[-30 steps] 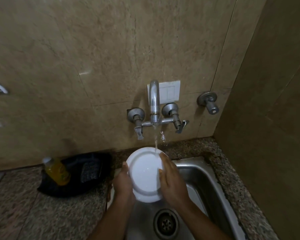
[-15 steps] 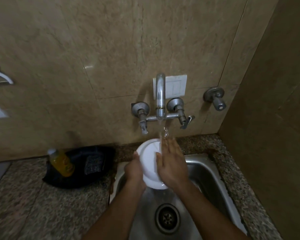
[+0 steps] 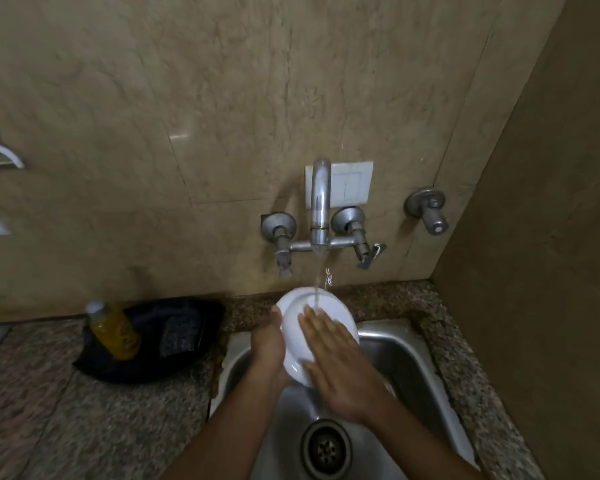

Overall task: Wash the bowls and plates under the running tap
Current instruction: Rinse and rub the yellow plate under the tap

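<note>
A white plate (image 3: 293, 327) is tilted on edge over the steel sink (image 3: 420, 368), under the stream of water from the wall tap (image 3: 320, 206). My left hand (image 3: 267, 344) grips the plate's left rim from behind. My right hand (image 3: 333, 362) lies flat on the plate's face with straight, spread fingers, the fingertips reaching into the water. The lower right part of the plate is hidden behind my right hand.
A yellow bottle (image 3: 115, 330) stands on a black tray (image 3: 184, 337) on the granite counter (image 3: 84, 410) left of the sink. The drain (image 3: 326, 448) lies below my hands. A second valve (image 3: 428, 209) juts from the wall at right, near the side wall.
The plate has turned from nearly edge-on to show more of its face. My right hand has slid down across the plate, its fingers spread wider.
</note>
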A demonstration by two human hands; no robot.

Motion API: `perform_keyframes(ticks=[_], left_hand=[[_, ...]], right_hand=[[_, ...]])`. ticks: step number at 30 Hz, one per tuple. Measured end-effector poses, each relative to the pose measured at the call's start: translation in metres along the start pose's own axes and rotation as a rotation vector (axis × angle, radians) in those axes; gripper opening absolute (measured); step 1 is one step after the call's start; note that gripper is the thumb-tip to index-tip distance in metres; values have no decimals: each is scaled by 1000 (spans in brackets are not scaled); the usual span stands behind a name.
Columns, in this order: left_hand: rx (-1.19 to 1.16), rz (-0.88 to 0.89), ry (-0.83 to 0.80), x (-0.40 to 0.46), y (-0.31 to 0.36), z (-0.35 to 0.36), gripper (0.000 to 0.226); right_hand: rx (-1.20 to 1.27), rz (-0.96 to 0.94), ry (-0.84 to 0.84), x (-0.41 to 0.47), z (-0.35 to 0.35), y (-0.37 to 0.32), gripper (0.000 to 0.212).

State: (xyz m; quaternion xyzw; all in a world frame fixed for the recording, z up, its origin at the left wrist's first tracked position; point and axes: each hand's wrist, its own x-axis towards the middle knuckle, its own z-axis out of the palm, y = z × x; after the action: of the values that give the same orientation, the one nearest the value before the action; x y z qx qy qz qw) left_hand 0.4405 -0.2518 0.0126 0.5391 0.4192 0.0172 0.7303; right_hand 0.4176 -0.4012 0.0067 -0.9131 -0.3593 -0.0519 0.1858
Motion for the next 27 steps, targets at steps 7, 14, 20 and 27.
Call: perform_keyframes(ticks=[7,14,20,27], left_hand=[[-7,-16,-21,-8,6,7,48],[-38,12,-81,-19,-1,7,39],[-142,-22,-78,-18,21,9,43],[-104,-49,-91,-19,18,15,44]], right_hand=[[-27,96,19,35,-7,-7,67],[35,382,54,29,-5,30,70],[-17,82,13,-5,-10,9,64],[93,291,65,11,-6,25,71]])
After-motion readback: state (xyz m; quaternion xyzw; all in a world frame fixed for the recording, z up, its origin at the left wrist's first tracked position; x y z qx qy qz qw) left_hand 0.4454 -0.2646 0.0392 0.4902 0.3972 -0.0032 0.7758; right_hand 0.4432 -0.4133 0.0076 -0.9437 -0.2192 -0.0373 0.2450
